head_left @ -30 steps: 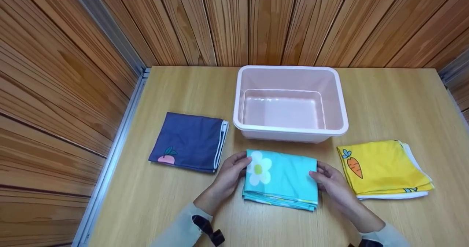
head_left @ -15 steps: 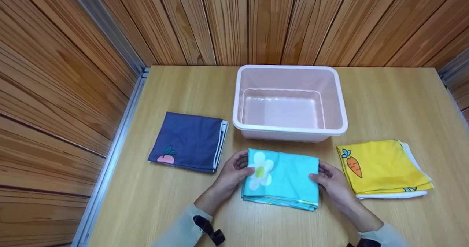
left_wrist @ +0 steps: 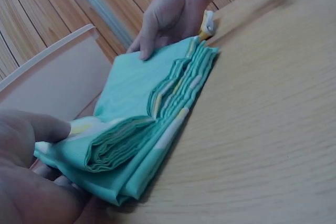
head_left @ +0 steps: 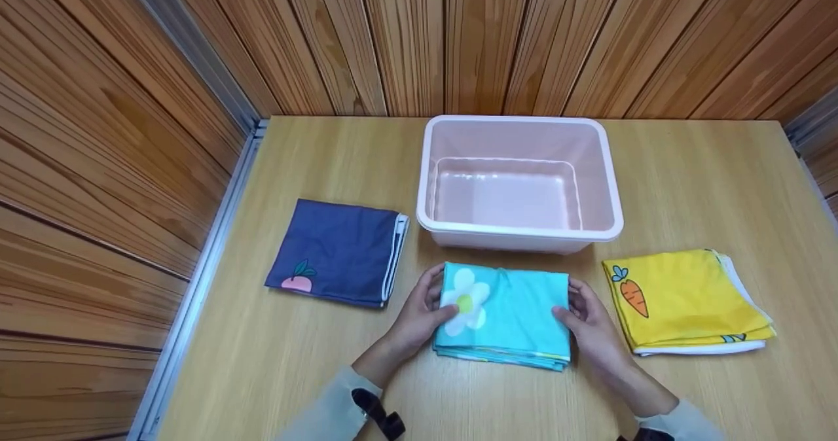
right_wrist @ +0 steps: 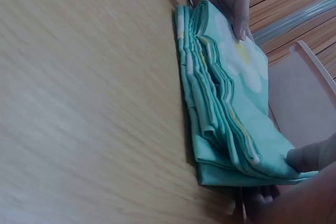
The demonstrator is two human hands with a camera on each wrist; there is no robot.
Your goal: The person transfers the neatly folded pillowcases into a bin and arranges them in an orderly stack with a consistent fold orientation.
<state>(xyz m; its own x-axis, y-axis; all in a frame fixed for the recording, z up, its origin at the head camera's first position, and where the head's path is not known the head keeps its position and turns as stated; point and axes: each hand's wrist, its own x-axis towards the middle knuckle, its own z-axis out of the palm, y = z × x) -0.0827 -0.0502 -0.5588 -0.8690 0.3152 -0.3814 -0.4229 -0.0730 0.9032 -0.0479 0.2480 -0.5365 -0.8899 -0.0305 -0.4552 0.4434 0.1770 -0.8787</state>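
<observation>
A folded turquoise cloth [head_left: 510,310] with a white flower print lies between both hands in the head view. My left hand [head_left: 419,317] grips its left edge, thumb on top by the flower and fingers beneath. On the opposite edge my right hand [head_left: 594,326] pinches the cloth the same way. Many stacked layers of the cloth [left_wrist: 136,87] show along its near side in the left wrist view. In the right wrist view, the right thumb presses on the top of the cloth [right_wrist: 247,114], with fingertips partly hidden underneath.
A pale pink plastic bin [head_left: 520,233] stands just behind the cloth, with nothing in it. To the left lies a folded navy cloth [head_left: 344,248] with a peach-like print. A folded yellow cloth [head_left: 694,297] with a carrot print lies at the right.
Both hands have shifted slightly away from the body along the cloth's sides, the left thumb sliding in over the flower. The turquoise cloth has moved a little toward the bin.
</observation>
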